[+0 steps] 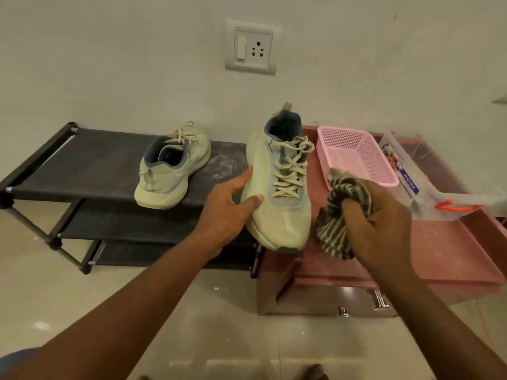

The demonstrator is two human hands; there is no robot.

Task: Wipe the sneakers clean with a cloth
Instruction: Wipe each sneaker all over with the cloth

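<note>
Left hand grips pale sneaker by its side, toe toward camera. Right hand clutches bunched striped cloth just beside the toe. Second sneaker sits on black shoe rack. Pink basket on pink cabinet.

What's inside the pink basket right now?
The pink basket shows only bare mesh floor; its near-left corner is hidden behind the striped cloth gripped in the right hand.

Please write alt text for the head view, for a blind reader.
A left hand holds a pale sneaker by its side while the right hand grips a striped cloth beside it. A second sneaker sits on a black shoe rack.
</note>
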